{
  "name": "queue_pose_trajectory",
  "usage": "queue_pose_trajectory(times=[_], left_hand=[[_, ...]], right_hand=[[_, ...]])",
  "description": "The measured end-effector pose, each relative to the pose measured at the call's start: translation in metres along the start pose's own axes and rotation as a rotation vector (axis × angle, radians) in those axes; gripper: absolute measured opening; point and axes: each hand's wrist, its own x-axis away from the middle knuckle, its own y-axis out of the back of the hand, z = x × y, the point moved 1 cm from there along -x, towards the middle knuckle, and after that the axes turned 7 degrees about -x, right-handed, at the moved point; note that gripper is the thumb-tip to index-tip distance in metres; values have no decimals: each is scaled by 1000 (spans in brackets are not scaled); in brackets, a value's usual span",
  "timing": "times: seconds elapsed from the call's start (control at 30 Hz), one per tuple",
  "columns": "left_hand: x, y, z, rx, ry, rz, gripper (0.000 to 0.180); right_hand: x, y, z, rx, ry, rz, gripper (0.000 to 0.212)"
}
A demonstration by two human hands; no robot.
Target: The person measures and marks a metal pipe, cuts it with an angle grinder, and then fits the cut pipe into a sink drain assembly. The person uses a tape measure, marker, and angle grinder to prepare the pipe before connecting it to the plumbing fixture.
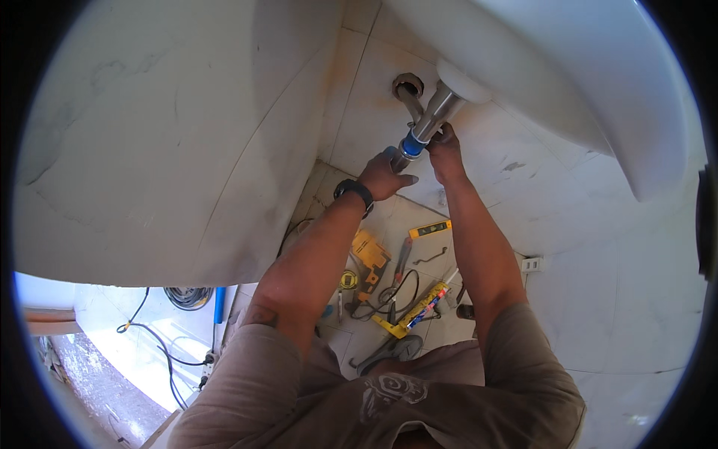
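Observation:
A chrome drain pipe (443,105) comes down at a slant from the underside of a white washbasin (553,56). Around its lower part sits a blue ring (412,144), with a metal collar below. My left hand (383,178), with a black watch on the wrist, is closed around the pipe's lower end, thumb extended. On the other side, my right hand (446,156) has its fingers curled at the pipe beside the blue ring; its fingertips are partly hidden. A thinner metal branch pipe (409,99) runs from the drain pipe into a round wall flange (407,84).
On the tiled floor below lie a yellow-and-black power tool (370,253), a spirit level (431,229), a tape measure (348,280) and a yellow caulking gun (426,305). A large pale panel (164,142) stands close on the left. Cables (170,359) trail at lower left.

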Motion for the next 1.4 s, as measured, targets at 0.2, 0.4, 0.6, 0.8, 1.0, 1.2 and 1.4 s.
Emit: queue_pose_trajectory(times=[0.2,0.4,0.6,0.8,1.0,1.2,1.4], left_hand=[[-7,-22,5,234,94,-35,48],[-6,-44,7,293,88,-335,41],[-10,-54,12,213,47,-446,41],[-13,-25,22,133,-28,-119,43],[-10,-31,8,183,106,-191,44],[-6,-39,9,251,70,-325,43],[-6,-50,9,170,91,-480,36]], right_hand=[[-15,12,-15,70,54,43,55],[-25,0,-31,-9,45,-40,34],[-15,-11,-16,100,147,-14,36],[-13,1,11,863,318,246,47],[-7,-9,23,386,42,199,46],[2,-26,8,210,154,73,48],[-10,-36,-8,-31,62,72,42]])
